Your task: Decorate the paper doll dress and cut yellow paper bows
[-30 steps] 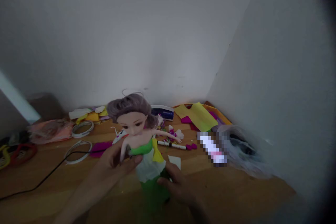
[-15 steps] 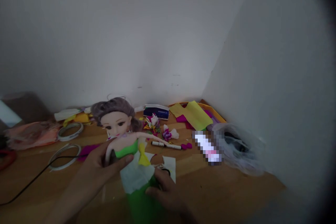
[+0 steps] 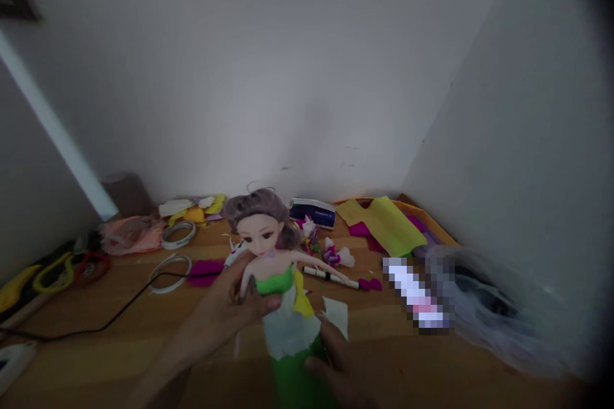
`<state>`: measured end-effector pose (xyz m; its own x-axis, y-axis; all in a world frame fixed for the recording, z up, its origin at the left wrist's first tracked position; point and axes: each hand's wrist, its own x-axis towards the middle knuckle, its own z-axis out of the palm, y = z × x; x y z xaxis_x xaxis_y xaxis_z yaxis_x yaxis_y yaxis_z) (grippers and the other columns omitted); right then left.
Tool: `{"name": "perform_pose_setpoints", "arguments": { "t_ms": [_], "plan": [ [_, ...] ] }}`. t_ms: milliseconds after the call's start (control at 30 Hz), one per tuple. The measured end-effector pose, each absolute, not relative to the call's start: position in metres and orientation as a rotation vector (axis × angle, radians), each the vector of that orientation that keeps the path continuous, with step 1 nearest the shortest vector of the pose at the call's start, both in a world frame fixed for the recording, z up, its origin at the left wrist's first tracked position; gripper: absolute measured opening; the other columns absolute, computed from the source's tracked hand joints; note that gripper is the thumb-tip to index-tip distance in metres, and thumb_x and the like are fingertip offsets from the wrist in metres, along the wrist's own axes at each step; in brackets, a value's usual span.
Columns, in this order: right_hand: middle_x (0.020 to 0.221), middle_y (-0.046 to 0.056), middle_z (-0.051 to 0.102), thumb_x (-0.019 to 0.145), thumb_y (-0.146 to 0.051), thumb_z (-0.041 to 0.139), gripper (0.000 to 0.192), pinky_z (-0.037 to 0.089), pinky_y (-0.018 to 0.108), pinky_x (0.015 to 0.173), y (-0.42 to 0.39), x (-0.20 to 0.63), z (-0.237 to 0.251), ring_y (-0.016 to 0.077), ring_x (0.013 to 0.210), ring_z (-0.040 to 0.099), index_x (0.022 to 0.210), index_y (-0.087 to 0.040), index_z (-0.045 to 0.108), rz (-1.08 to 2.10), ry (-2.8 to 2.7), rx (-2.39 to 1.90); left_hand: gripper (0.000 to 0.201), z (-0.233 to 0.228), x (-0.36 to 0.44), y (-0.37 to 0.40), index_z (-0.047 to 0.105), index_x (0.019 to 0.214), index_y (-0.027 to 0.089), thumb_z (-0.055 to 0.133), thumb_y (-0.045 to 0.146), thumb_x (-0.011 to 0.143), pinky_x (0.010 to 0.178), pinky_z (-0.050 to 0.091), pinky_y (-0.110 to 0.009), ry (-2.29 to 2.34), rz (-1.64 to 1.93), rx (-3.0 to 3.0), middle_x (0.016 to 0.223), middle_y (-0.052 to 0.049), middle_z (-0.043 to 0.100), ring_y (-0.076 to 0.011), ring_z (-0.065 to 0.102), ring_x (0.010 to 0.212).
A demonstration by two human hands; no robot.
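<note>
Just above the wooden floor (image 3: 119,358), near the corner where two pale walls meet, a doll (image 3: 275,281) with grey-brown hair is held upright between both hands. It wears a green bodice, a white paper skirt layer, a yellow piece at the waist and a green lower skirt. The left hand (image 3: 230,303) is closed around the doll's torso and upper arm, thumb across the front of the bodice. The right hand (image 3: 338,364) grips the green lower skirt from the side, fingers curled onto it, though its lower part runs out of view. The doll's other arm stretches out to the side over a white marker pen (image 3: 330,277) lying on the floor. Just beside the skirt lies a small white paper square (image 3: 337,314). Behind the doll sit scraps of purple and white paper flowers (image 3: 330,255), a dark blue box (image 3: 314,212) against the wall, and sheets of yellow-green paper (image 3: 384,223) over magenta pieces. To the left are two rolls of white tape (image 3: 178,234), a magenta scrap (image 3: 204,270), a black cable (image 3: 110,313) crossing the floor, and a pinkish bundle (image 3: 129,234). A clear plastic bag (image 3: 503,313) lies blurred at the right.
</note>
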<state>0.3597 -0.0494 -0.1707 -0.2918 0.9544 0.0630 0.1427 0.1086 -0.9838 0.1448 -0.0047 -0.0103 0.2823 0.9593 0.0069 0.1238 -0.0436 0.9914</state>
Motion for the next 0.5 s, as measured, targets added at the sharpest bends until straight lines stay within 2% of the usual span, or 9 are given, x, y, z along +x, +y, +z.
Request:
{"name": "perform_pose_setpoints", "arguments": {
  "t_ms": [133,233,333,500],
  "plan": [
    [0.139,0.01,0.051,0.078,-0.068,0.056,0.068,0.032,0.049,0.108,-0.048,0.365,-0.184,0.035,0.13,0.042,0.134,-0.03,0.052,1.331,-1.614,-1.059,0.05,-0.003,0.142,-0.011,0.062,0.116,0.024,0.072,0.046,0.073,0.088,0.051,-0.034,1.11,1.09,1.456,0.11,-0.006,0.068,-0.0263,0.062,0.104],
    [0.138,0.009,0.053,0.079,-0.068,0.054,0.066,0.032,0.049,0.107,-0.047,0.368,-0.189,0.0346,0.129,0.043,0.135,-0.032,0.052,1.358,-1.654,-1.026,0.041,0.0,0.14,-0.013,0.068,0.105,0.024,0.064,0.054,0.077,0.097,0.046,-0.036,1.163,1.199,1.417,0.111,-0.005,0.069,-0.0271,0.058,0.111],
    [0.133,0.009,0.056,0.078,-0.068,0.056,0.064,0.037,0.049,0.104,-0.048,0.365,-0.188,0.0345,0.124,0.049,0.132,-0.034,0.054,1.379,-1.632,-0.992,0.046,-0.004,0.136,-0.008,0.069,0.102,0.023,0.065,0.059,0.074,0.099,0.044,-0.038,1.167,1.277,1.227,0.109,-0.006,0.07,-0.0287,0.058,0.112],
    [0.134,0.009,0.056,0.08,-0.068,0.053,0.066,0.044,0.044,0.096,-0.046,0.356,-0.17,0.0328,0.118,0.055,0.135,-0.033,0.051,1.489,-1.694,-0.815,0.052,-0.012,0.137,0.007,0.065,0.113,0.018,0.06,0.057,0.079,0.103,0.04,-0.041,0.663,1.252,0.873,0.113,-0.01,0.069,-0.0293,0.056,0.117]
  ]
}}
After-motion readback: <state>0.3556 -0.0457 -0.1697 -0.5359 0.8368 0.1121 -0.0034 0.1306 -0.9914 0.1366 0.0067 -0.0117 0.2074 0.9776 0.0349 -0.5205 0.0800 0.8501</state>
